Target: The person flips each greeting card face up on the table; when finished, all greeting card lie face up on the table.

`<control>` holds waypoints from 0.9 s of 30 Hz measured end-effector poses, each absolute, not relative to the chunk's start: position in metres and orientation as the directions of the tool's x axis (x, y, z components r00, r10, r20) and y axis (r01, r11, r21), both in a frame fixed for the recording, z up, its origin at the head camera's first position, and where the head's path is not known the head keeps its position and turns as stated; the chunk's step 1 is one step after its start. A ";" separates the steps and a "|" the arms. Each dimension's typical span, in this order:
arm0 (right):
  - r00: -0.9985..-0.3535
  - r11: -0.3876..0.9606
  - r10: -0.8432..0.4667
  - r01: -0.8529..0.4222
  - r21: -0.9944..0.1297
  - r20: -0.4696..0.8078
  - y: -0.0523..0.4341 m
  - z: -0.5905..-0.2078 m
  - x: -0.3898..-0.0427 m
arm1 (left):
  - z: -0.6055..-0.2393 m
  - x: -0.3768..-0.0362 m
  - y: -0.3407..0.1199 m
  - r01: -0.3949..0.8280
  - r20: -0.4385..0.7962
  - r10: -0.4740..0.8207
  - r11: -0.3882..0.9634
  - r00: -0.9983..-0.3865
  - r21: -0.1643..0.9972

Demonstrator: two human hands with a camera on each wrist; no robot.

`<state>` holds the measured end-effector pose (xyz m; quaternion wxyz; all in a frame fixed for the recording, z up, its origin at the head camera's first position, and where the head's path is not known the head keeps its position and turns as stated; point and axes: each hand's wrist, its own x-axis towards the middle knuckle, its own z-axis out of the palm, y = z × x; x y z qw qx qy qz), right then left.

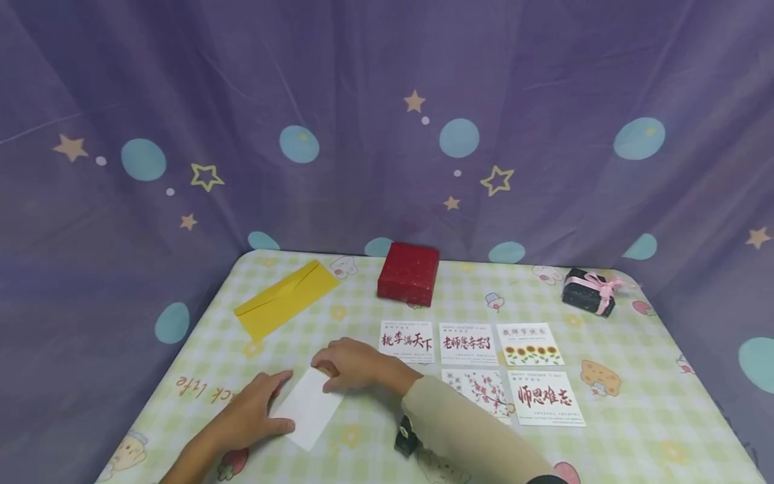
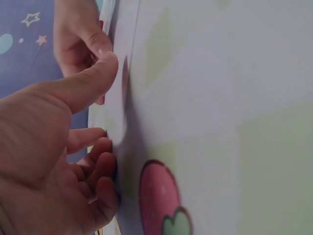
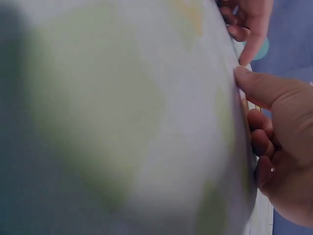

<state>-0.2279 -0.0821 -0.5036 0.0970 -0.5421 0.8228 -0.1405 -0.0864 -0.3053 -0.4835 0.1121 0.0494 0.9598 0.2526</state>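
Fingers (image 1: pixel 329 366) of both hands on white envelope (image 1: pixel 308 408), contents unseen.

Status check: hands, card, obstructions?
Left hand and right hand both pinch the white card, flat on the table. Nothing in the way.
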 end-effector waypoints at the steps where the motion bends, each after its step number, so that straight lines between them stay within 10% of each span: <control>1: -0.395 0.377 -0.919 -0.861 -0.341 -0.019 -0.083 -0.504 -0.228 | -0.484 -0.085 -0.305 0.046 -0.180 0.154 0.868 -0.971 0.494; 27: -0.453 0.451 -0.885 -0.776 -0.441 -0.108 -0.086 -0.494 -0.228 | -0.492 -0.082 -0.305 0.120 -0.066 0.182 0.839 -0.981 0.531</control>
